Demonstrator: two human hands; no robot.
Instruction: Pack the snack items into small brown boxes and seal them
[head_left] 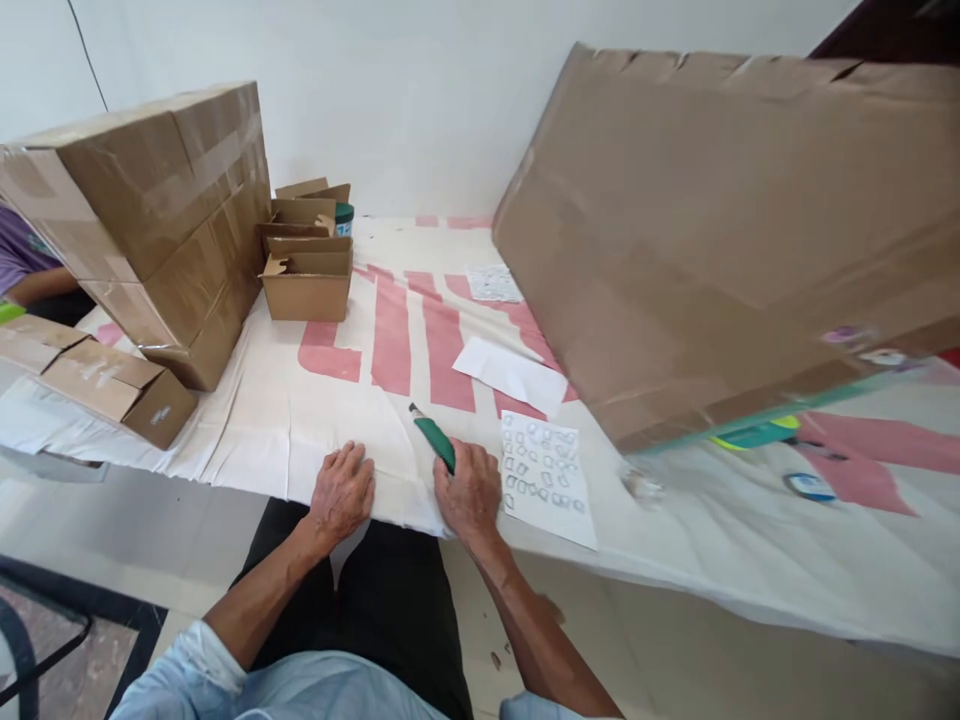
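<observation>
My right hand [469, 492] rests at the table's near edge, fingers curled round the handle of a green utility knife [433, 437] whose tip points away to the upper left. My left hand [342, 490] lies palm down on the white cloth [315, 420] a little to the left, fingers loosely bent, holding nothing. Just right of my right hand lies a white sheet of small stickers [546, 474]. A large brown cardboard box [720, 230] hangs tilted over the right side of the table.
A tall taped carton [150, 210] stands at the left, with flat boxes [97, 375] below it and small open boxes [307, 270] behind. Loose white papers [510, 372] lie mid-table. A tape roll [808, 486] sits at right. Another person's arm [34, 285] shows far left.
</observation>
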